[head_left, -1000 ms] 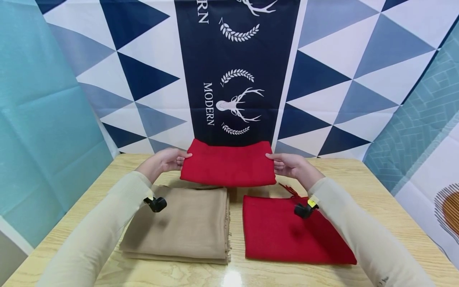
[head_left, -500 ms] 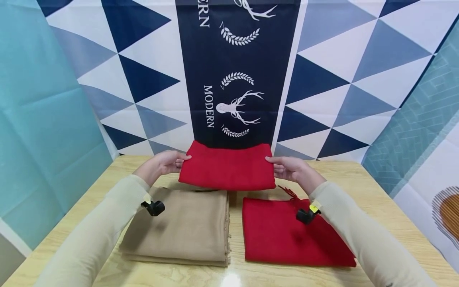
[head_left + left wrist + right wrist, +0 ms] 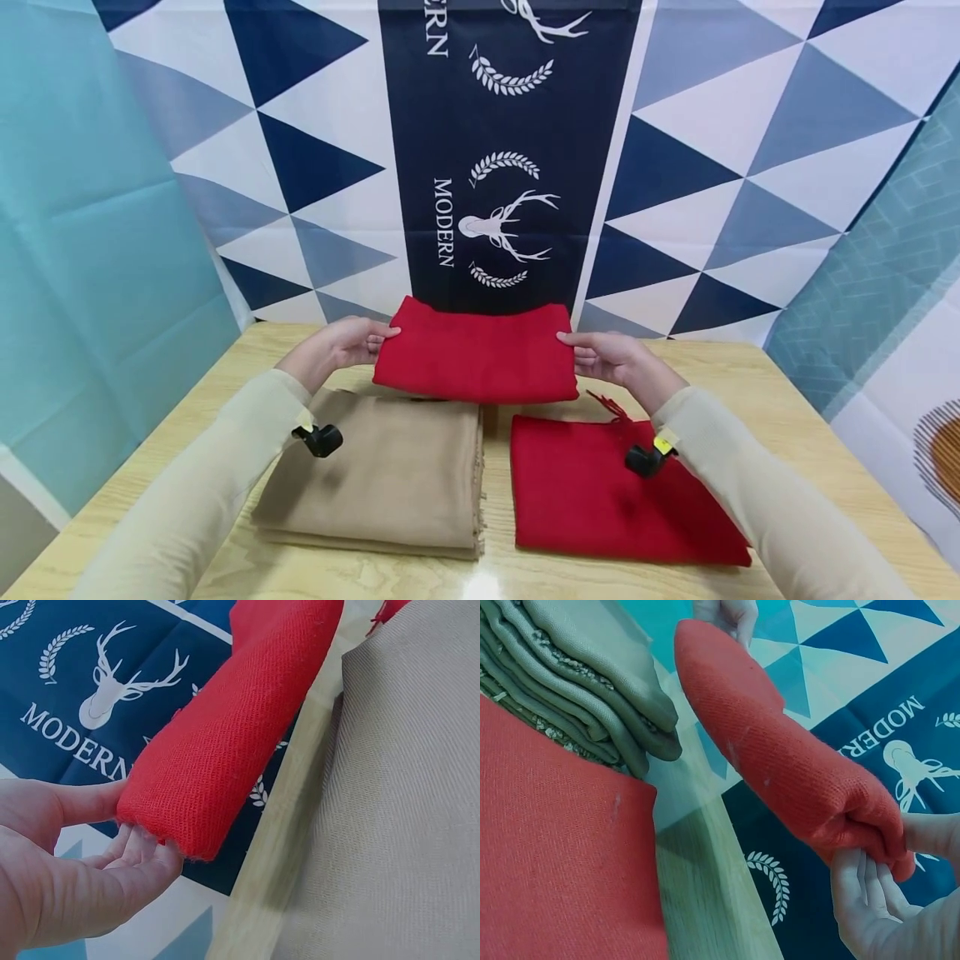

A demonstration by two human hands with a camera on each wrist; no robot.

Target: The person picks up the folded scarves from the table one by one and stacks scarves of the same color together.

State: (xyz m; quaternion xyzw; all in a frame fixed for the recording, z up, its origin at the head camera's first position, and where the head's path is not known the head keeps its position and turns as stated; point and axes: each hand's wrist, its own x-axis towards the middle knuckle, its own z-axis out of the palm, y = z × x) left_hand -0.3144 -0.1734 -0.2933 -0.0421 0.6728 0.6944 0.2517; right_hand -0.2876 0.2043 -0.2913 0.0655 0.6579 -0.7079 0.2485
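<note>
Both hands hold a folded red scarf (image 3: 480,354) by its two ends, raised over the back part of the table. My left hand (image 3: 348,343) pinches the left end, thumb on the near face and fingers behind and under. At the opposite end, my right hand (image 3: 617,358) grips in the same way. In the left wrist view the scarf (image 3: 225,735) shows as a thick fold between thumb and fingers. Its right end looks bunched over the fingers in the right wrist view, where the right hand (image 3: 922,930) cups it.
A folded beige scarf (image 3: 382,475) with a fringed edge lies at the left of the wooden table (image 3: 495,575). Right of it lies another folded red scarf (image 3: 577,492) with tassels (image 3: 607,405) at its back. Patterned fabric (image 3: 517,125) hangs behind the table.
The held scarf and both hands sit slightly lower in the head view, and the whole scene has shifted a little with the camera. Both grips stay the same.
</note>
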